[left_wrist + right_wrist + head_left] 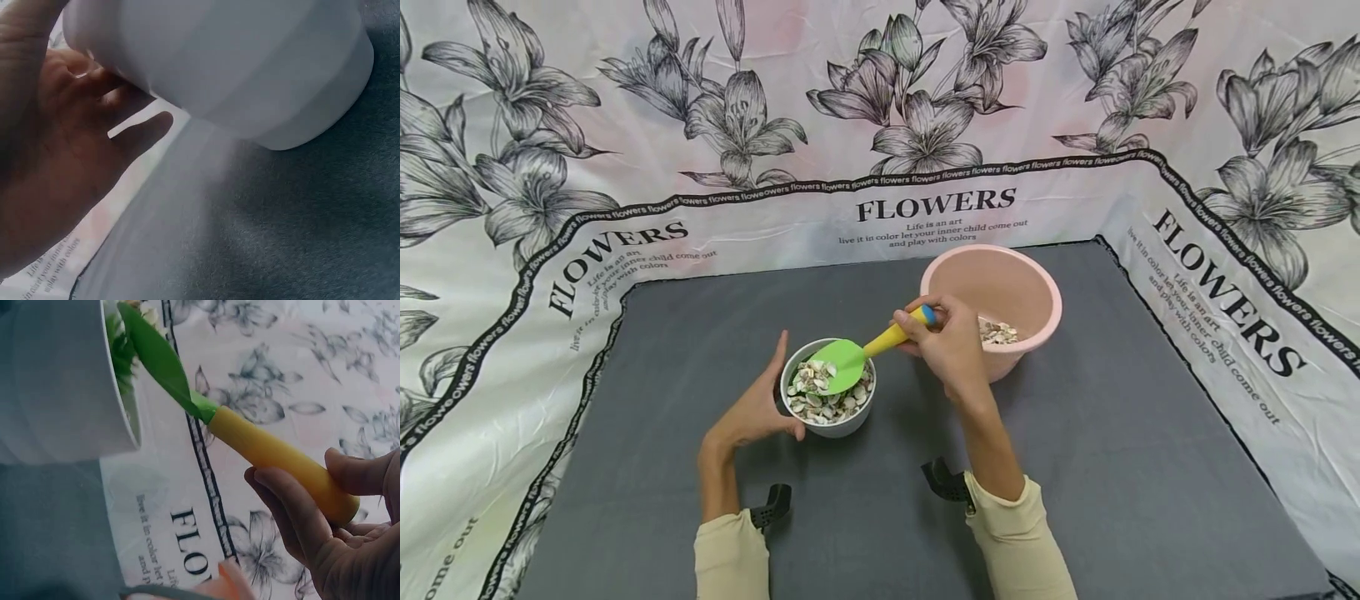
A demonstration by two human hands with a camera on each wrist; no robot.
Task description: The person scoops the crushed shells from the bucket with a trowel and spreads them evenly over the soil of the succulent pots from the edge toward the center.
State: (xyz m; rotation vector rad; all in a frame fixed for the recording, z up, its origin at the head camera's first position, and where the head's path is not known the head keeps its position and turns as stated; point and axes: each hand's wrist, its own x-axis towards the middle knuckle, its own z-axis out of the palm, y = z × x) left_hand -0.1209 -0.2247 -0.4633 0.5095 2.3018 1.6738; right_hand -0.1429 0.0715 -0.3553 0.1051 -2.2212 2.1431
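A small white pot point(842, 428) on the grey surface is filled with pale, mottled bits that look like pebbles or shells point(820, 408). My left hand point(756, 410) holds its left side, thumb toward me and fingers toward the back; the left wrist view shows the hand around the pot's wall point(237, 69). In my right hand point(953, 346) is a toy trowel with a green blade point(844, 367) and yellow handle point(275, 456). The blade tilts over the pot's mouth, with pale bits at its tip. Something green point(122, 353) shows inside the rim.
A larger pink tub point(1051, 310) stands behind my right hand, with more pale bits point(997, 332) at its bottom. White floral cloth point(820, 233) walls the back and sides of the grey tabletop point(1120, 467).
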